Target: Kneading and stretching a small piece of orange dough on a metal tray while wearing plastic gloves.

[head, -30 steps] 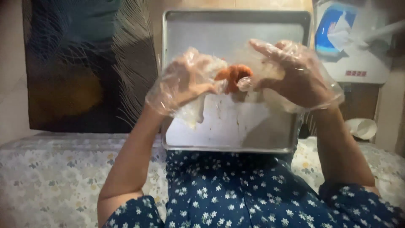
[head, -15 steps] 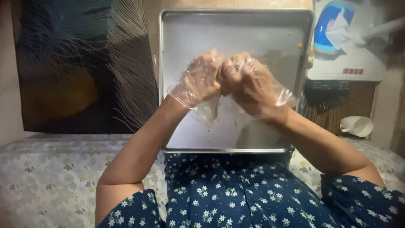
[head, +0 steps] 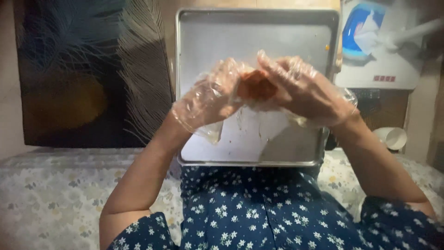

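Note:
Both my hands wear loose clear plastic gloves and meet above a metal baking tray (head: 286,37). My left hand (head: 210,99) cups an orange-red lump of food (head: 256,85) from the left. My right hand (head: 307,92) presses on the same lump from the right, its fingers lying over the top. The lump sits between the two palms, partly hidden by the gloves. The tray under my hands looks bare apart from a few small crumbs and smears.
A dark panel with a feather pattern (head: 92,69) lies left of the tray. A white box with a blue and white item (head: 379,46) sits at the upper right, a small white cup (head: 393,137) below it. A floral cloth (head: 60,194) covers the near surface.
My hands came together from a wider, open hold and closed tightly on the lump. Now they have shifted slightly, and the orange-red lump shows between them again.

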